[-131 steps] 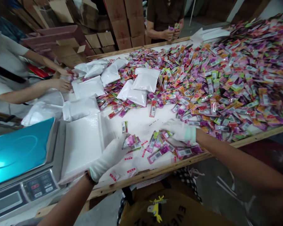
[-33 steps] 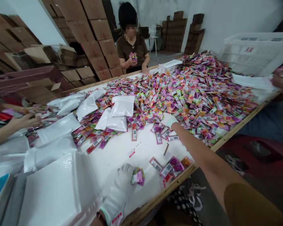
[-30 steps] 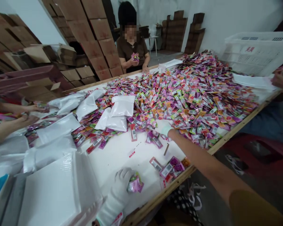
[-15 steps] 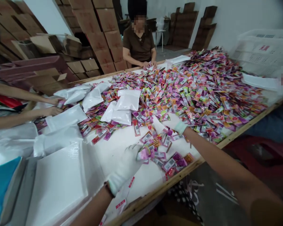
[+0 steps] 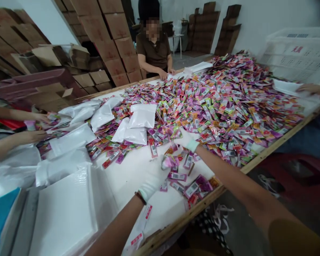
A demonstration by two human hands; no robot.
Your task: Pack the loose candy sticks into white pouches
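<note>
My left hand, in a white glove, is closed around a few small pink-purple packets above the white tabletop. My right hand, also gloved in white, is at the near edge of a big heap of colourful sachets. Its fingers are closed on blurred packets; how many they hold is hidden. Between my hands and the table's front edge lie loose packets, some showing barcodes. Filled white pouches rest on the heap left of my right hand.
A stack of flat white bags is at the near left, beside a blue item. A wooden rim edges the table. A person works opposite; others' hands reach in from left and right. A white crate stands at right.
My right hand has drawn back left from the heap, with packets at its fingers. My left hand has shifted up and right, closer to it. On the right, another person's hand now reaches in.
</note>
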